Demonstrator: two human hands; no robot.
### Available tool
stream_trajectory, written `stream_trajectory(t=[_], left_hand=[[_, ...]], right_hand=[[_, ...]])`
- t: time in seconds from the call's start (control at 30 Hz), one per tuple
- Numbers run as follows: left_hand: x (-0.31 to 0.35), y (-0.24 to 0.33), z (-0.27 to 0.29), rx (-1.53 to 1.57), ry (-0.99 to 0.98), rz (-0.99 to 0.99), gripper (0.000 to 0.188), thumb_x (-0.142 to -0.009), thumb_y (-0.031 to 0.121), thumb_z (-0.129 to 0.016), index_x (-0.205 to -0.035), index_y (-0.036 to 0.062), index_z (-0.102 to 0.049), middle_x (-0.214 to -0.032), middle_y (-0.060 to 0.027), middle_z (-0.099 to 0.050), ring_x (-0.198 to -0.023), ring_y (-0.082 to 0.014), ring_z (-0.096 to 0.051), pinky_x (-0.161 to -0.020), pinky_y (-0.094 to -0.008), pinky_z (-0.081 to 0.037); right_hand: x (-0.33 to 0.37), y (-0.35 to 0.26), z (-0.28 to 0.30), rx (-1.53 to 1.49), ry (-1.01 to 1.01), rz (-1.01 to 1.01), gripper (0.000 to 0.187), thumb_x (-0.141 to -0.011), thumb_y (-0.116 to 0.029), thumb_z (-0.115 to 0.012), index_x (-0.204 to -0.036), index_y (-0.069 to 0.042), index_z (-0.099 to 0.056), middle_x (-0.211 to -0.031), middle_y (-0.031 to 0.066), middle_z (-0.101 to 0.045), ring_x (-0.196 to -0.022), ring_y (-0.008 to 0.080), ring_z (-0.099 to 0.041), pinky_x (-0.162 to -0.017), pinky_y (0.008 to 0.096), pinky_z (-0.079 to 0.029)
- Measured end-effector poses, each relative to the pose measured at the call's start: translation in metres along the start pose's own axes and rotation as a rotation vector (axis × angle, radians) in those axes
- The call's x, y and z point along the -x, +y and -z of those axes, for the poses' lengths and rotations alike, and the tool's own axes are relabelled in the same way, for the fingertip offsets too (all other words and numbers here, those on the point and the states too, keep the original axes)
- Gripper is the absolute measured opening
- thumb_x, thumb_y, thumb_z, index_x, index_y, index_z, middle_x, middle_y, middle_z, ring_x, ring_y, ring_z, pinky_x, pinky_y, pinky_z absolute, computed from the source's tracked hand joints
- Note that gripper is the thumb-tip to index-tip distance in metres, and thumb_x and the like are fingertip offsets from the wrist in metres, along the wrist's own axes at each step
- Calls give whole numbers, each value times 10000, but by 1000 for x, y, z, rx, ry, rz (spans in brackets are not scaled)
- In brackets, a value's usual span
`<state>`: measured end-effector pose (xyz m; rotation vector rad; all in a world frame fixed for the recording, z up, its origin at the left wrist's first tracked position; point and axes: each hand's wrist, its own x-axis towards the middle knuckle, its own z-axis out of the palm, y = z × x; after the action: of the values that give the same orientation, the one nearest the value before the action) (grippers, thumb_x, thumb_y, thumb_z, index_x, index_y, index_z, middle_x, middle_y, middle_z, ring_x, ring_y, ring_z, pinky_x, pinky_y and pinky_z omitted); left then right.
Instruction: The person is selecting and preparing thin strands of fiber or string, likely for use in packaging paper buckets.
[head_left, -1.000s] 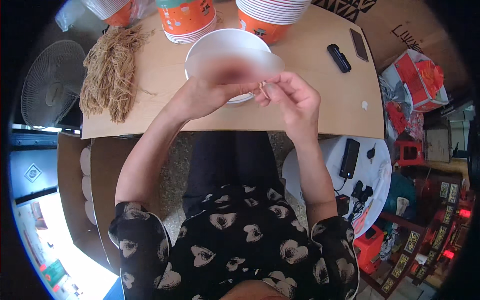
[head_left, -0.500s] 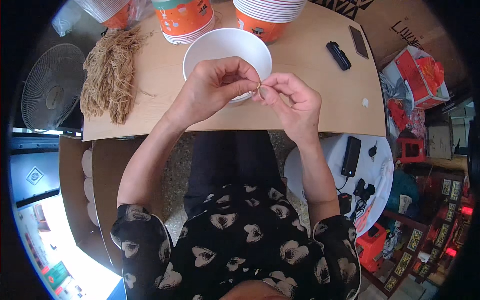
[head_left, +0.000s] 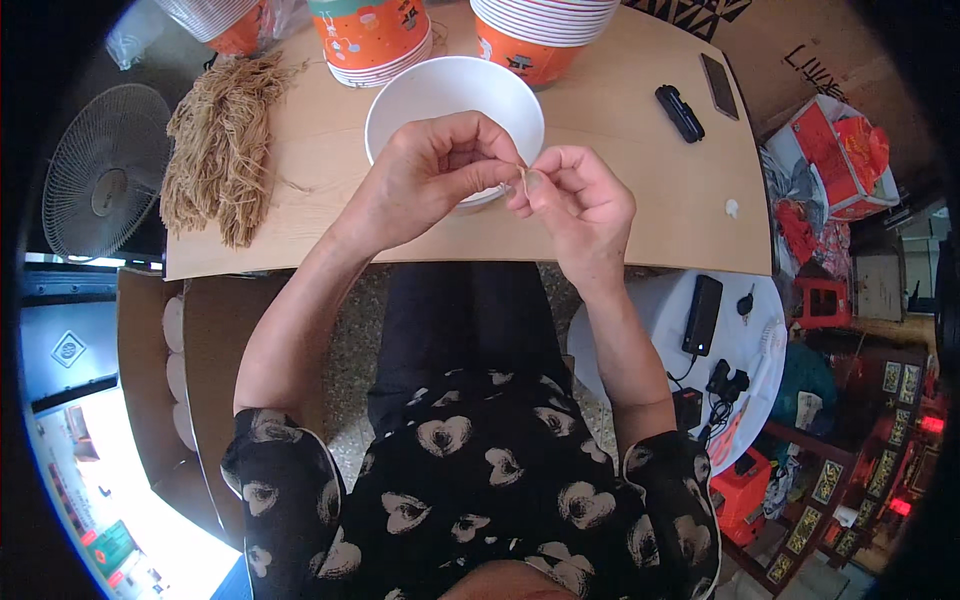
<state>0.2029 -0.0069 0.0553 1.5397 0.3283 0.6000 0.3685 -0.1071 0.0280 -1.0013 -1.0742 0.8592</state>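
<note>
My left hand [head_left: 440, 180] and my right hand [head_left: 580, 205] meet over the near rim of a white paper bowl [head_left: 440, 90]. Both pinch a short, thin tan strand [head_left: 524, 178] between thumb and forefinger, the fingertips almost touching. Most of the strand is hidden by the fingers. To the left lies a thick bundle of tan twine [head_left: 222, 150] of much the same colour, one loose end trailing toward the bowl. Inside the bowl, the part behind my left hand cannot be seen.
Stacked orange-and-white paper buckets [head_left: 375, 40] and another stack [head_left: 540, 40] stand behind the bowl. On the right are a black folded device [head_left: 680, 113], a phone [head_left: 718, 86] and a white scrap [head_left: 732, 208]. A fan [head_left: 108, 175] is off the table's left edge, above an open cardboard box [head_left: 215, 350].
My right hand has turned slightly and drawn a little lower, so more of the tan strand shows between the fingertips. The left hand has hardly moved.
</note>
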Motion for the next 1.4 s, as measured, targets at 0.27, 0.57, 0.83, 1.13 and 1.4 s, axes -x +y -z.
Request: stream_trajectory(t=[0.27,0.57,0.83,1.13,1.4], left_hand=[[0,-8,-3,-50,83,-82,85,-945,2,-626,-1024,-29,-619,-961,-42,-666,-906,-108,-660,-848,-259,-549],[0,-6,-11,-223,149,-104,62,-938,-15,-627,-983,-56,-634,-892,-50,-680,-847,-105,-675,-773,-259,-572],[-1,-7,-9,-112,104,-107,68,-949,-17,-609,-1003,-58,-616,-909,-48,-664,-865,-96,-664,-773,-249,-558],[0,-9,-3,-53,42,-57,90,-964,8,-601,-1048,-26,-595,-999,-48,-653,-942,-110,-643,-884,-264,-530],[-2,-5,-7,-21,101,-67,71,-953,-2,-620,-1008,-42,-600,-941,-42,-655,-904,-103,-664,-831,-247,-549]], right_hand=[[1,1,-3,89,4,78,151,-931,-1,-637,-1073,50,-627,-870,77,-707,-794,113,-685,-732,256,-558],[1,2,0,323,42,268,89,-899,31,-663,-988,30,-661,-849,52,-706,-769,100,-683,-706,239,-551],[3,0,-3,42,87,35,88,-904,26,-635,-989,46,-621,-861,63,-681,-757,114,-672,-693,241,-538],[-1,7,-1,-331,77,-105,112,-923,-41,-628,-1003,37,-617,-796,94,-671,-663,121,-620,-610,240,-498],[0,3,3,-180,31,-55,154,-961,-53,-610,-1081,45,-608,-854,91,-678,-719,118,-634,-623,239,-505]])
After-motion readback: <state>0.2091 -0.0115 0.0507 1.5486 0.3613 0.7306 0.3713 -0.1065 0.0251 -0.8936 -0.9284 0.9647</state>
